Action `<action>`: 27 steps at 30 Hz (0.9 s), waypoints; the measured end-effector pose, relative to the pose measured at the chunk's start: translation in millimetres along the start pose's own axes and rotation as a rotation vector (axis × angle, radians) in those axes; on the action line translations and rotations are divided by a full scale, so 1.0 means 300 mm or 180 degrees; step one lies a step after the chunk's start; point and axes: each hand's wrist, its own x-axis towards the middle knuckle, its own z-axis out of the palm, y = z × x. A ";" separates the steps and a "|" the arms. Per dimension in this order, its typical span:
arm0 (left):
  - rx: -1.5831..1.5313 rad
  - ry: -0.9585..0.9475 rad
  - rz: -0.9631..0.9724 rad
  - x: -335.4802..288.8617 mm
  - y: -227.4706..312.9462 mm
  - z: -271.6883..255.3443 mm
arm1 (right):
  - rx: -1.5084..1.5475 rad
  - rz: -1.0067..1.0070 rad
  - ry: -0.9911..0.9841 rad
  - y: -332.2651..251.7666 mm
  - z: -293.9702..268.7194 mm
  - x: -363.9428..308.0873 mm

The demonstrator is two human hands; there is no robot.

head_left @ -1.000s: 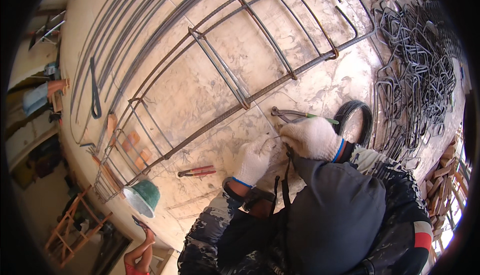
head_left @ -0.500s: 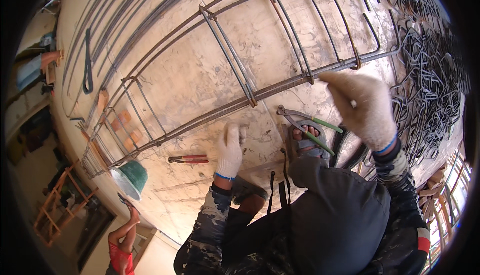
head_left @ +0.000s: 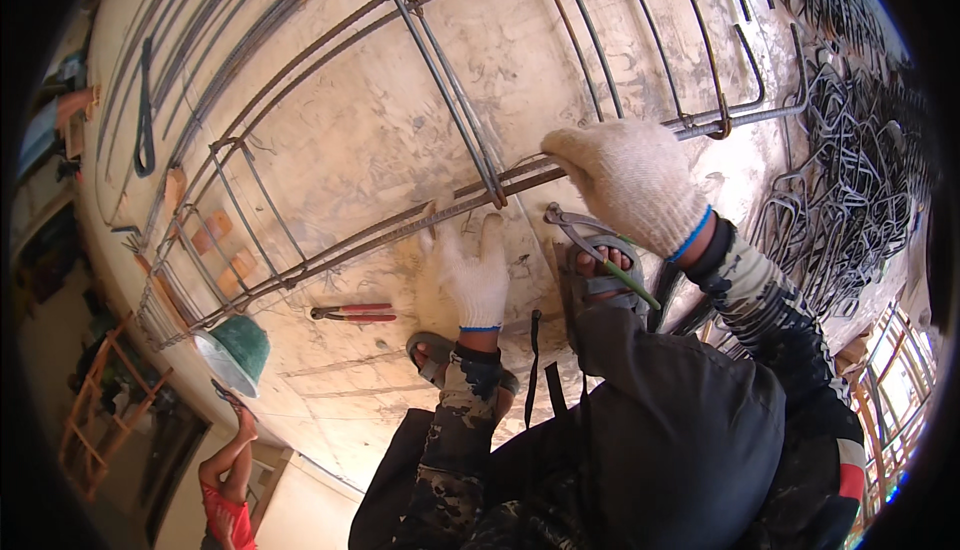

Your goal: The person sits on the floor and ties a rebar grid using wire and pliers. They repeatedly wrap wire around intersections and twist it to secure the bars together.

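Observation:
A rebar cage (head_left: 370, 240) of long ribbed bars and bent stirrups lies across the floor ahead of me. My right hand (head_left: 640, 185), in a pale knit glove, is over its near bars, fingers pressed together and pointing left; whatever they may pinch is hidden. Nearer me, my left hand (head_left: 472, 275), gloved alike, has its fingers apart beside the near bar, and nothing shows in it. Below my right hand, green-handled pincers (head_left: 630, 280) lie by my sandalled foot, partly covered. Red-handled pincers (head_left: 353, 312) rest on the floor left of my left hand.
Bent steel stirrups (head_left: 840, 180) are heaped at right. Loose long bars (head_left: 230, 40) lie at the far left. A green and white bucket (head_left: 237, 352) is tipped at the cage's left end, near orange blocks (head_left: 237, 272). A person in red (head_left: 228, 515) is at lower left.
My right hand has moved left along the near bars and now covers part of them. My left hand has moved forward toward the bar, its fingers spreading. The view has shifted slightly.

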 end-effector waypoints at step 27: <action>-0.2762 -0.2154 -0.0901 0.016 -0.122 -0.120 | 0.1411 0.0114 -0.0168 -0.235 0.302 -0.134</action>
